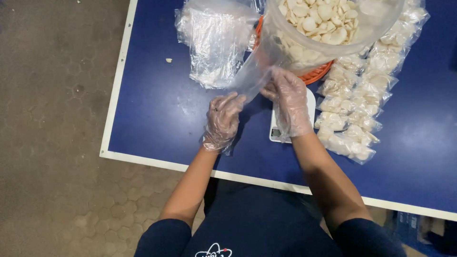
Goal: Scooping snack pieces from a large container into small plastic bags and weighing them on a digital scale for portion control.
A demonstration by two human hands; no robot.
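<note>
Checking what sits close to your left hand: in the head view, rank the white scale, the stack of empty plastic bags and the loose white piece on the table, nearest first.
From the left hand:
1. White scale, just to its right, under the right hand.
2. Stack of empty plastic bags, farther up the table.
3. Loose white piece, up and left, near the table edge.

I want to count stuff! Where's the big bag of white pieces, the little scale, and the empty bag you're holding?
big bag of white pieces (pixel 323 19): head view, on the heaped pieces.
little scale (pixel 275 131): head view, on its white lower-left corner.
empty bag (pixel 252 78): head view, on its clear plastic middle.
</note>
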